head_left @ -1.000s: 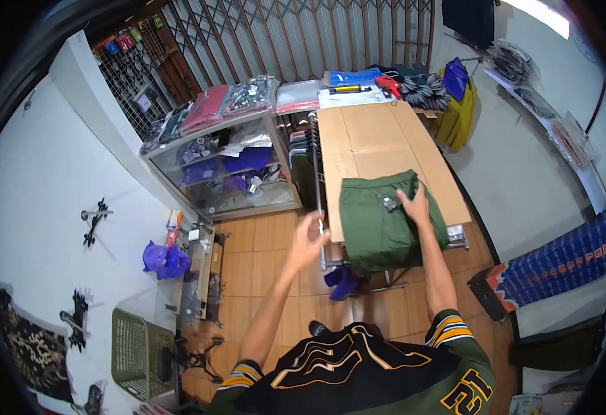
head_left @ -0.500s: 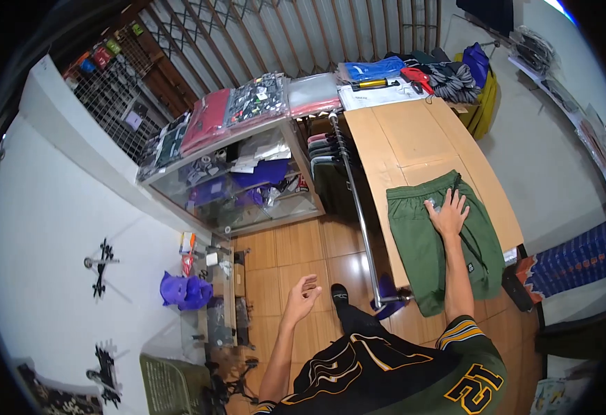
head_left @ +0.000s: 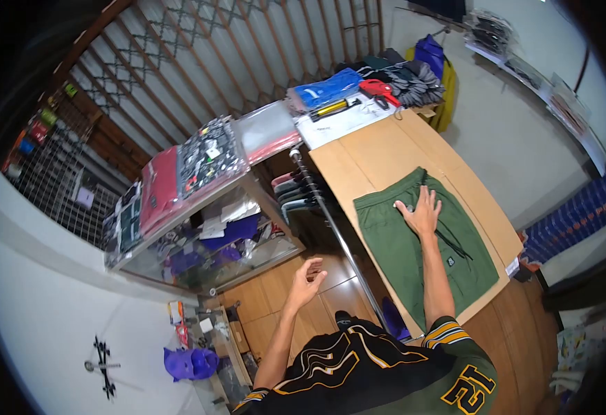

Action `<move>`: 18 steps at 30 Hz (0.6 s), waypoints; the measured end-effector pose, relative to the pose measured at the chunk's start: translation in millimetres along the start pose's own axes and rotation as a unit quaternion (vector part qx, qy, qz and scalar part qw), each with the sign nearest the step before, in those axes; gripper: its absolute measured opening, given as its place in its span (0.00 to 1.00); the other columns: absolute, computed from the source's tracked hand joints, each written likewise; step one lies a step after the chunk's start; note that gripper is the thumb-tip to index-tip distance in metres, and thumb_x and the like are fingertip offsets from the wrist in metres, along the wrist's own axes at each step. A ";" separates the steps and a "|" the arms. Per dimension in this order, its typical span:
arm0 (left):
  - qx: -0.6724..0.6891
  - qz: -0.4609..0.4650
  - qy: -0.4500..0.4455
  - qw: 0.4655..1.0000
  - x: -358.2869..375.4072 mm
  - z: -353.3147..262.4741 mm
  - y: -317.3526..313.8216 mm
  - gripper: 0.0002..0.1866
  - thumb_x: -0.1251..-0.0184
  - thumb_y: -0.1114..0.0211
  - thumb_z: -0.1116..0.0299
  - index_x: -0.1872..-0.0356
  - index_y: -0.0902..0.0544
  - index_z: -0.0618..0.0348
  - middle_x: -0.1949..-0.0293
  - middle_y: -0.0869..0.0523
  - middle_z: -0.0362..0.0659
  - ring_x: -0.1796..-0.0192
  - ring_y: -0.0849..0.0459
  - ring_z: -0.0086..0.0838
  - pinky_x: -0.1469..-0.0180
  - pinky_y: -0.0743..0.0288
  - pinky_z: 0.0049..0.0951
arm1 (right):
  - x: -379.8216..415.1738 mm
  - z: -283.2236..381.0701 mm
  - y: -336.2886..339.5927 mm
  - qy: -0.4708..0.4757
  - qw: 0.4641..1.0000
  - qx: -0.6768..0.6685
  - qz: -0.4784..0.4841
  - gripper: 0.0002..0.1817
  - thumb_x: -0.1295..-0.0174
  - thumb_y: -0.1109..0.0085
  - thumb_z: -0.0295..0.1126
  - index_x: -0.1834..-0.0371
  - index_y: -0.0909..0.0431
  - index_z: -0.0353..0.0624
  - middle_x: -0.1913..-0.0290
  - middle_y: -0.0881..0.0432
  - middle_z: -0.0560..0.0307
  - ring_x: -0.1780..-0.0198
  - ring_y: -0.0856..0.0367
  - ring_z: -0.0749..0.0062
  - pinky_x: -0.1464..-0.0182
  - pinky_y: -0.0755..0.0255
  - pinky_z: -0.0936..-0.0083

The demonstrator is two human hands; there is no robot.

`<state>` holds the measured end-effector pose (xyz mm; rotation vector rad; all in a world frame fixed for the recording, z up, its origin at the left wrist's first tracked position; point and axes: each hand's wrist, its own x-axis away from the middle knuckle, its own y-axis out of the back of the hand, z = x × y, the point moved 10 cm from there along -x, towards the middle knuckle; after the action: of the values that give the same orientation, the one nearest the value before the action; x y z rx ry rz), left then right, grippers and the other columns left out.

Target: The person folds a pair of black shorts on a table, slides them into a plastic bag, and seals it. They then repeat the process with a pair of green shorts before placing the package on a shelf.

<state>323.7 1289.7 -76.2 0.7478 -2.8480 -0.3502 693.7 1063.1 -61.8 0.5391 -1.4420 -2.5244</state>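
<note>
A pair of green shorts [head_left: 413,263] lies on a cardboard-topped table [head_left: 358,152], its gathered waistband toward the far side. A dark drawstring and a small dark label show on the shorts. My right hand [head_left: 424,213] rests on them just below the waistband, fingers spread. Something small and whitish shows beside its thumb, too small to name. My left hand [head_left: 308,280] hangs in the air left of the metal rail, fingers loosely bent and apart, touching nothing.
A metal clothes rail [head_left: 341,242] runs along the table's left side, with garments on hangers. Farther left stands a glass cabinet [head_left: 213,238] topped with bagged clothes. A red tagging gun [head_left: 379,90], papers and folded clothes lie at the table's far end.
The view has turned and shifted. The shorts' lower part, which hung past the near edge, now lies more on the cardboard. My right hand stays on the shorts; my left stays raised.
</note>
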 end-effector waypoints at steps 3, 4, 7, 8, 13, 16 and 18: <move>-0.015 0.047 -0.025 0.998 -41.4 -31.6 -17.8 0.23 0.24 0.28 0.68 0.32 0.21 0.62 0.37 0.13 0.49 0.36 0.13 0.37 0.35 0.19 0.39 | 11.4 1.1 20.2 -0.018 0.994 -0.101 -0.041 0.52 0.31 0.32 0.60 0.17 0.39 0.30 0.20 0.31 0.30 0.18 0.35 0.38 0.18 0.45 0.44; -0.010 0.063 -0.036 0.997 -56.7 -36.3 -25.8 0.23 0.24 0.28 0.68 0.32 0.20 0.62 0.38 0.12 0.50 0.36 0.13 0.37 0.37 0.18 0.39 | 24.3 0.7 38.2 -0.039 0.989 -0.137 -0.048 0.51 0.31 0.32 0.58 0.17 0.39 0.30 0.22 0.29 0.30 0.20 0.32 0.38 0.19 0.41 0.45; -0.041 0.118 -0.065 0.990 -93.8 -66.3 -54.1 0.23 0.25 0.27 0.68 0.33 0.19 0.63 0.38 0.12 0.50 0.37 0.13 0.36 0.38 0.17 0.38 | 82.6 -5.5 84.2 -0.107 0.974 -0.179 -0.087 0.41 0.26 0.33 0.50 0.21 0.33 0.32 0.28 0.22 0.29 0.32 0.19 0.36 0.30 0.26 0.51; -0.053 0.124 -0.085 0.987 -104.7 -79.7 -64.7 0.23 0.26 0.27 0.68 0.34 0.19 0.62 0.39 0.11 0.49 0.38 0.13 0.36 0.39 0.16 0.40 | 104.3 -10.0 95.2 -0.141 0.967 -0.198 -0.083 0.39 0.26 0.34 0.49 0.22 0.32 0.31 0.29 0.22 0.30 0.33 0.18 0.36 0.31 0.25 0.50; -0.119 0.186 -0.265 0.939 -151.0 -139.6 -128.8 0.25 0.28 0.27 0.67 0.32 0.19 0.59 0.32 0.17 0.54 0.30 0.19 0.50 0.28 0.25 0.48 | 203.1 -36.1 136.6 -0.235 0.944 -0.132 -0.192 0.32 0.25 0.35 0.42 0.26 0.27 0.31 0.29 0.21 0.33 0.30 0.21 0.38 0.26 0.32 0.50; -0.167 0.225 -0.332 0.901 -172.5 -155.1 -167.6 0.25 0.25 0.30 0.63 0.31 0.20 0.58 0.27 0.20 0.52 0.24 0.26 0.53 0.25 0.31 0.53 | 244.7 -52.1 141.1 -0.289 0.928 0.022 -0.234 0.32 0.25 0.36 0.42 0.24 0.27 0.34 0.23 0.27 0.35 0.19 0.35 0.38 0.17 0.50 0.41; -0.227 0.237 -0.381 0.864 -194.1 -143.4 -192.6 0.24 0.24 0.32 0.62 0.31 0.19 0.56 0.24 0.23 0.51 0.21 0.29 0.53 0.25 0.34 0.58 | 257.0 -59.8 118.5 -0.355 0.911 0.076 -0.195 0.34 0.25 0.36 0.44 0.23 0.28 0.34 0.19 0.31 0.35 0.16 0.41 0.36 0.16 0.53 0.37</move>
<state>611.5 1198.1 -12.1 -0.2712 -3.2397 -1.4270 479.5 869.5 -44.0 -0.1334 -1.9287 -3.1353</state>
